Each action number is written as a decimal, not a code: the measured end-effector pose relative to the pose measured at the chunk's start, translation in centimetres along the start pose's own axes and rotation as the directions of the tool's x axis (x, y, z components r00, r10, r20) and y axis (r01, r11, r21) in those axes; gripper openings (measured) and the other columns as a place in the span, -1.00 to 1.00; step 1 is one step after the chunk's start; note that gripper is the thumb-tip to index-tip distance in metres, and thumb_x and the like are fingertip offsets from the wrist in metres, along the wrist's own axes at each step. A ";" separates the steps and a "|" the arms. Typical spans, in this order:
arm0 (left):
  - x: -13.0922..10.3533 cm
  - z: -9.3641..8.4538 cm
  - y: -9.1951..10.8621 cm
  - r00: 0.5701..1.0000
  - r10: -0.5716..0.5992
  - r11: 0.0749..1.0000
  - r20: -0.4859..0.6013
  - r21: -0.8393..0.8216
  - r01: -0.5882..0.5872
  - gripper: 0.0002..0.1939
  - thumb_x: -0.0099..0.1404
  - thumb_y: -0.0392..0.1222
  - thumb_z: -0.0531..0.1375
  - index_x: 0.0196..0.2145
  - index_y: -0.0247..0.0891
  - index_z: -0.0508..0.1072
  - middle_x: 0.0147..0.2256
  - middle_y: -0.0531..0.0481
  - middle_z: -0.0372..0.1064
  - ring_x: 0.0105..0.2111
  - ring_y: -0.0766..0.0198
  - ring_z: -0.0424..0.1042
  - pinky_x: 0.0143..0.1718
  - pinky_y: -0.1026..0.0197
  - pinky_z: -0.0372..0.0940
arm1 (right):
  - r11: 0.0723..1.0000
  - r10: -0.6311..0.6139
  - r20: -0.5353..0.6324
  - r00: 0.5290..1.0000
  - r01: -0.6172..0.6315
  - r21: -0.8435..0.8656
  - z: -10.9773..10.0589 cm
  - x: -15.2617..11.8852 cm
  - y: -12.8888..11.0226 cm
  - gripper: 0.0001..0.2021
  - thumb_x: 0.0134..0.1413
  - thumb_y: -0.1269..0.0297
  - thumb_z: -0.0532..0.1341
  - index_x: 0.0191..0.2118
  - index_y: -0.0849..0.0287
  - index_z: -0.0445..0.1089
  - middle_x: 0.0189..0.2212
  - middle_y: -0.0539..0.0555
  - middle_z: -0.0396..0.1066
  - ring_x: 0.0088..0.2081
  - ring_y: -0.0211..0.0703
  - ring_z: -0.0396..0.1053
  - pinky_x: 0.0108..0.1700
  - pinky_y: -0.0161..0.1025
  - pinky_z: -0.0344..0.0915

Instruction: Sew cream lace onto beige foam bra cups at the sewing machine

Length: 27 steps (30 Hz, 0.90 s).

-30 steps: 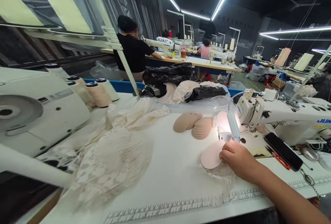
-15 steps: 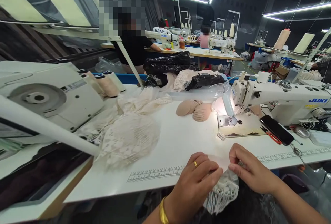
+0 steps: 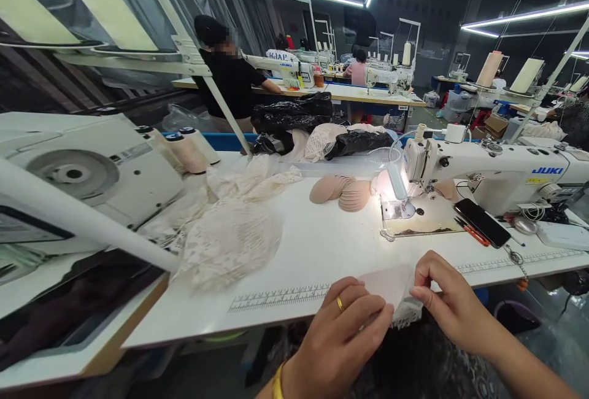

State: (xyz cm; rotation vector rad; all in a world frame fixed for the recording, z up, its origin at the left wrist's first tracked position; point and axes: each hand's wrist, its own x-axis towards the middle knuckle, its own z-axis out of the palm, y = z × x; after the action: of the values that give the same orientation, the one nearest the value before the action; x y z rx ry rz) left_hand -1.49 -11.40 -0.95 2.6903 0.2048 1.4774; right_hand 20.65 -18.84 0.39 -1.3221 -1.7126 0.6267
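Observation:
A pale, thin piece of fabric with a lacy lower edge (image 3: 391,288) is stretched between my hands over the table's front edge. My left hand (image 3: 345,331), wearing a ring and a gold bangle, pinches its left side, with the fingers closed. On the right, thumb and forefinger of my right hand (image 3: 446,301) close on the other side of the fabric. Beyond them lie two overlapping fanned stacks of beige pads (image 3: 354,195). A white sewing machine (image 3: 497,166) with a lit lamp stands behind my right hand.
Cream lace fabric (image 3: 234,242) lies spread on the left of the white table (image 3: 317,245). A phone (image 3: 483,221) and red-handled snips (image 3: 476,234) rest beside the machine. Thread cones (image 3: 188,152) and another machine (image 3: 78,172) stand left. A co-worker (image 3: 230,80) sits behind black bags.
The pale fabric has been raised and spread wider between my hands, and less of its lacy part hangs below. My hands stay pinched on it. The view has shifted slightly.

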 end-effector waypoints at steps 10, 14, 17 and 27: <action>0.4 0.0 1.2 1.000 0.006 1.000 -0.018 -0.001 -0.006 -0.78 0.43 -0.51 0.12 -0.16 -0.36 0.55 -0.31 -0.05 0.50 -0.31 0.27 0.36 0.00 0.06 0.28 | 0.974 -0.126 0.219 0.968 0.162 -0.157 0.1 -0.2 -1.9 -0.90 0.37 0.44 0.14 -0.20 0.08 0.26 -0.23 0.03 0.28 -0.18 -0.11 0.24 -0.13 -0.16 0.21; 0.1 -0.1 1.4 1.000 -0.011 1.000 -0.005 0.001 0.011 -0.76 0.45 -0.47 0.10 -0.17 -0.29 0.54 -0.32 -0.02 0.52 -0.33 0.28 0.38 0.01 0.05 0.29 | 0.999 -0.024 0.232 0.972 0.029 -0.019 -0.4 -0.6 -1.8 -0.83 0.37 0.35 0.17 -0.30 0.08 0.20 -0.29 -0.01 0.22 -0.24 -0.14 0.22 -0.22 -0.21 0.19; 0.2 -0.3 1.7 1.000 -0.019 1.000 0.007 -0.011 0.019 -0.75 0.47 -0.46 0.08 -0.16 -0.25 0.53 -0.33 0.00 0.54 -0.34 0.29 0.40 0.01 0.06 0.30 | 0.995 0.010 0.229 0.973 -0.033 0.099 -0.7 -1.1 -1.6 -0.79 0.39 0.21 0.17 -0.32 0.07 0.21 -0.31 -0.01 0.20 -0.28 -0.14 0.20 -0.24 -0.20 0.19; 0.7 -0.3 2.5 0.999 -0.040 0.997 0.018 -0.066 0.041 -0.73 0.36 -0.55 0.11 -0.13 -0.29 0.50 -0.35 -0.02 0.51 -0.37 0.27 0.34 -0.09 0.07 0.34 | 0.920 -0.015 -0.298 0.954 -0.104 -0.379 -0.3 -0.7 2.7 -0.81 0.36 0.29 0.09 -0.35 0.08 0.17 -0.39 0.01 0.22 -0.30 -0.07 0.16 -0.20 -0.10 0.10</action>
State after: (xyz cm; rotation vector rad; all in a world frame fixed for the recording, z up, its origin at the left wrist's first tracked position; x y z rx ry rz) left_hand -1.20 -13.82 0.10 2.6295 0.2047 1.4236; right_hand 22.33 -18.66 -1.82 -1.6430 -1.6090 0.0938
